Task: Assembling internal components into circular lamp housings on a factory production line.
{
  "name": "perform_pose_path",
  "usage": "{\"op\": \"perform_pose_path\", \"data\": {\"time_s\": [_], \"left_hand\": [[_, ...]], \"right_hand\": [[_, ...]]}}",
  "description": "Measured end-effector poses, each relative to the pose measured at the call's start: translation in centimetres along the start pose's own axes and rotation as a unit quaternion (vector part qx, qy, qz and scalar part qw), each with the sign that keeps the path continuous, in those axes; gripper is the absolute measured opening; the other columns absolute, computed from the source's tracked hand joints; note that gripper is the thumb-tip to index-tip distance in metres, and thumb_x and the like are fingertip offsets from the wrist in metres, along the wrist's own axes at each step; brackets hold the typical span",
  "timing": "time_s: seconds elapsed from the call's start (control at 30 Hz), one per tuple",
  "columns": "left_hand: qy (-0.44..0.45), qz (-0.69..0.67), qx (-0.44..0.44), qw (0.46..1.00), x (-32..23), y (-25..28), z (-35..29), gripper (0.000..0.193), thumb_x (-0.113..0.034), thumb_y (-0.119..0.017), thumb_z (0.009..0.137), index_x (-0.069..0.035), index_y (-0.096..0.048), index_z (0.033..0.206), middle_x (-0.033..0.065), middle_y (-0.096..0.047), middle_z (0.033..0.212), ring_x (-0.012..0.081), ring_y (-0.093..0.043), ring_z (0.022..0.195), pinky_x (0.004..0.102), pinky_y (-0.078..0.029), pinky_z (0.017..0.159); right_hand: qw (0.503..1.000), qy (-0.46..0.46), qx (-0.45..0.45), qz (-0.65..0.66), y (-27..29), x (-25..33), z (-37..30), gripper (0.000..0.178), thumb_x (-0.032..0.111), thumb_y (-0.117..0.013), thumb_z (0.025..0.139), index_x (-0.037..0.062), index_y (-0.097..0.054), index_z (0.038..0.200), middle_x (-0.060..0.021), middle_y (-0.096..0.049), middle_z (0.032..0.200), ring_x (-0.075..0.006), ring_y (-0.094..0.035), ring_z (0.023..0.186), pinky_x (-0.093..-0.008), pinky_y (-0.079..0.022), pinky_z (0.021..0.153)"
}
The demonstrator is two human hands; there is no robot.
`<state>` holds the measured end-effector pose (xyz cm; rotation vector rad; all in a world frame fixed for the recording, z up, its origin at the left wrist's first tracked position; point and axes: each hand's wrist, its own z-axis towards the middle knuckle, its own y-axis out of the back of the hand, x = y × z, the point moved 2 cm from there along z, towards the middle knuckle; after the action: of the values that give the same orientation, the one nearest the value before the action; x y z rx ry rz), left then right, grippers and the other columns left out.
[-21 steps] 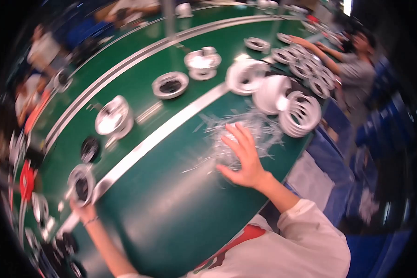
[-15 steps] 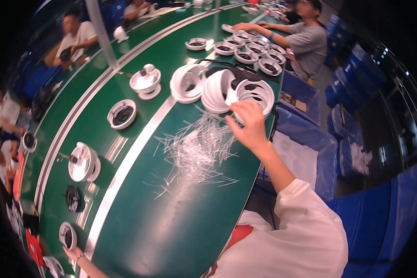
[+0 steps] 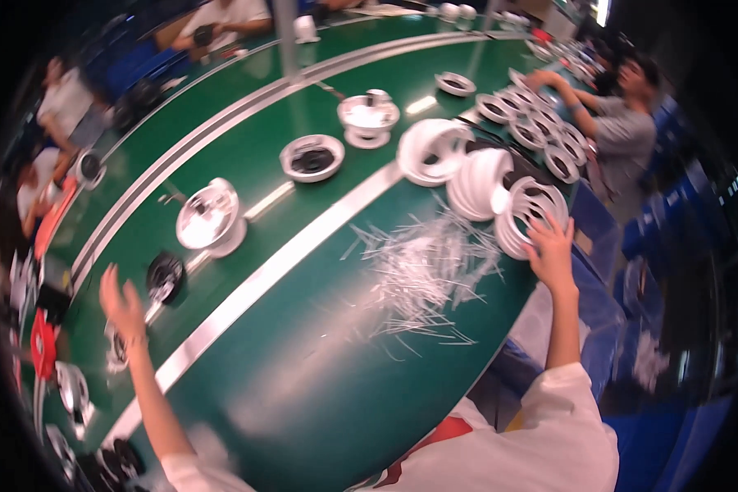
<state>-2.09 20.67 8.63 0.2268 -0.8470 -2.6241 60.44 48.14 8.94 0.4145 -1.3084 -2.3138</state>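
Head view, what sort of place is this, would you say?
Most likely a factory assembly line. A long green worktop carries spaced-out white round housings, stacked white rings stand near its edge, and a worker in grey reaches over rows of ring-shaped parts.

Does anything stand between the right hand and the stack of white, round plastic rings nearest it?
Nothing visible does: the right hand overlaps the edge of the white ring stack in view; firm contact is unclear. The loose pile of thin whitish strips lies to the left, out of the way.
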Motion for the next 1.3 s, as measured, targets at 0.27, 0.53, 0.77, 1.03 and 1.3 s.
{"op": "perform_pose_path", "data": {"time_s": [0.27, 0.53, 0.77, 1.03, 1.3], "left_hand": [[0.382, 0.046, 0.339, 0.859, 0.9, -9.4, 0.0, 0.050, -0.027, -0.056, 0.073, 0.004, -0.040, 0.109, 0.0245, -0.051, 0.106, 0.0379, -0.049, 0.099, 0.0418, -0.040, 0.084], [0.397, -0.034, 0.235, 0.887, 0.5, -8.7, -1.0, 0.042, -0.016, -0.062, 0.068, -0.006, -0.050, 0.107, 0.0166, -0.058, 0.096, 0.0290, -0.056, 0.090, 0.0360, -0.044, 0.078], [0.421, -0.411, 0.002, 0.809, -5.8, -3.2, -4.3, 0.024, -0.005, -0.056, 0.077, 0.001, -0.053, 0.100, 0.0077, -0.057, 0.091, 0.0137, -0.055, 0.081, 0.0255, -0.046, 0.068], [0.457, -0.648, -0.044, 0.608, -13.1, 4.4, -7.4, 0.027, -0.003, -0.043, 0.084, 0.001, -0.035, 0.109, 0.0146, -0.050, 0.107, 0.0195, -0.055, 0.092, 0.0325, -0.051, 0.071], [0.469, -0.695, -0.033, 0.544, -14.8, 5.9, -9.5, 0.030, 0.002, -0.041, 0.084, -0.001, -0.032, 0.112, 0.0142, -0.047, 0.110, 0.0209, -0.051, 0.098, 0.0346, -0.048, 0.078]], "right_hand": [[0.992, -0.022, -0.024, 0.120, -1.0, 0.4, 0.6, 0.012, 0.007, -0.066, 0.059, 0.0015, -0.059, 0.068, -0.0104, -0.059, 0.074, -0.0275, -0.055, 0.084, -0.0467, -0.027, 0.096], [0.984, -0.018, -0.052, 0.167, 0.7, 0.5, 1.5, 0.005, 0.002, -0.059, 0.069, -0.0019, -0.057, 0.069, -0.0128, -0.058, 0.070, -0.0280, -0.056, 0.072, -0.0435, -0.036, 0.090], [0.936, 0.158, -0.169, 0.267, 6.6, 13.2, 0.1, 0.003, -0.003, -0.055, 0.071, 0.0003, -0.054, 0.070, -0.0106, -0.056, 0.070, -0.0259, -0.056, 0.066, -0.0446, -0.042, 0.080], [0.716, 0.454, 0.099, 0.521, 2.0, 27.3, -7.7, 0.010, 0.006, -0.063, 0.065, 0.0012, -0.057, 0.071, -0.0090, -0.058, 0.081, -0.0219, -0.056, 0.084, -0.0433, -0.043, 0.081], [0.810, 0.395, 0.237, 0.362, 3.7, 29.3, -7.1, 0.064, 0.037, -0.072, 0.054, 0.0040, -0.050, 0.104, -0.0183, -0.029, 0.126, -0.0399, -0.024, 0.118, -0.0582, -0.014, 0.095]]}}
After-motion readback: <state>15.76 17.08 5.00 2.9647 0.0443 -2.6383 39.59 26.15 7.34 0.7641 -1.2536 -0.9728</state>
